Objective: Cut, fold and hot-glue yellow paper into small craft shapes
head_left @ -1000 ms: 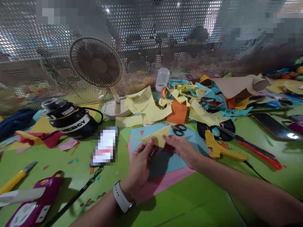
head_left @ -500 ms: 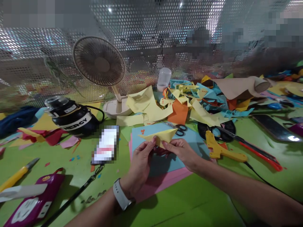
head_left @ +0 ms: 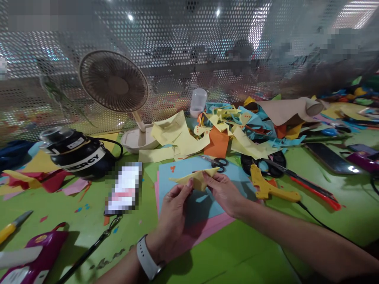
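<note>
A small folded piece of yellow paper is pinched between both hands above a stack of blue paper and pink paper. My left hand grips its left lower edge with thumb and fingers; a white watch band is on that wrist. My right hand holds the right side of the piece, thumb in front. Dark-handled scissors lie at the top edge of the stack, just beyond my right hand. Small orange scraps rest on the blue sheet.
Right of the stack are a yellow glue gun and a red-and-black cutter. Behind lie cut papers, a fan and a clear container. To the left are a phone, a black jar-shaped item and a purple device.
The view has shifted slightly, so the table items appear further left. Both hands still hold the yellow piece, which is tilted differently, its left tip lower.
</note>
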